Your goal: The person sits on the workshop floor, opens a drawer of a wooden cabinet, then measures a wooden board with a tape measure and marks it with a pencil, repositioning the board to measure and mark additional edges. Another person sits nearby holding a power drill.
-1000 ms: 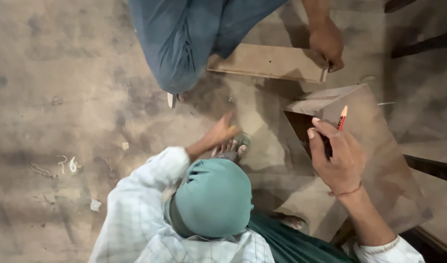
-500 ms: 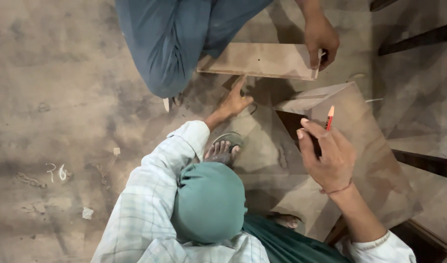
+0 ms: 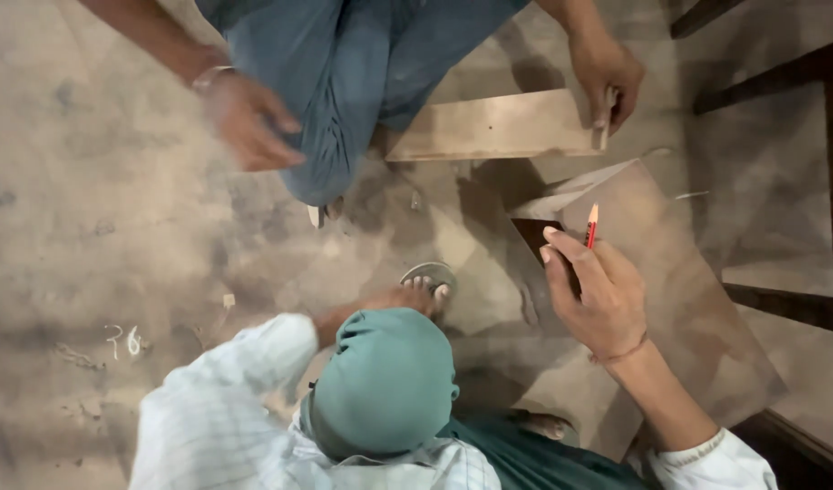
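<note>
My right hand (image 3: 602, 299) is raised over a brown wooden box panel (image 3: 679, 290) and grips a red pencil (image 3: 591, 225), tip pointing up; something dark sits under the fingers. My left hand (image 3: 384, 301), in a pale checked sleeve, lies low beside my sandalled foot (image 3: 427, 279). My green-clad knee (image 3: 384, 381) partly hides it, so its fingers are unclear.
A second person in blue trousers (image 3: 344, 63) crouches opposite. One of their hands (image 3: 607, 77) holds the end of a wooden board (image 3: 493, 127); the other (image 3: 244, 118) hovers at the left, blurred. Dark wooden frames (image 3: 770, 73) stand at the right on the dusty floor (image 3: 90, 227).
My left hand pulled back from near the board to beside my foot. The other person's second hand came into view at upper left. My right hand stays put with the pencil.
</note>
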